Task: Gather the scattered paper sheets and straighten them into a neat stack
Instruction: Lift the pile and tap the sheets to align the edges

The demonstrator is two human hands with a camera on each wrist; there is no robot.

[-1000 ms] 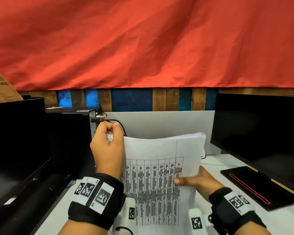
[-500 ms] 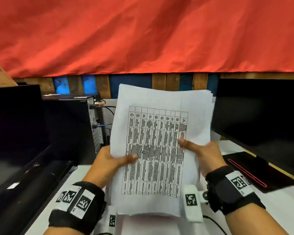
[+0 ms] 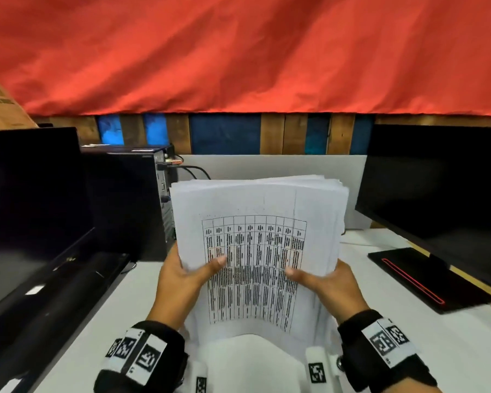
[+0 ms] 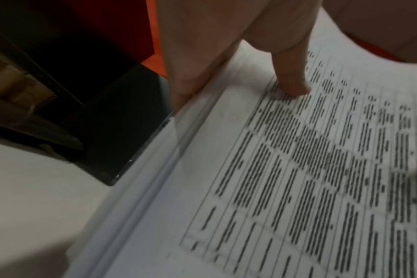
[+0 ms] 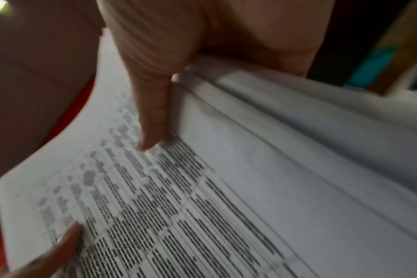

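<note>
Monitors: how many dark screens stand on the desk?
2. One monitor stands at the left edge, the other monitor at the right, both switched off. Others may be out of view.

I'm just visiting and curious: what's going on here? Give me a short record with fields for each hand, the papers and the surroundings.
Left hand: left hand grips the left edge of the paper stack, thumb on the printed front
Right hand: right hand grips the right edge, thumb on front
Papers: held upright above the white desk; top sheet shows a printed table; top and right edges uneven
Surroundings: monitor on the right, computer tower on the left, red cloth behind
</note>
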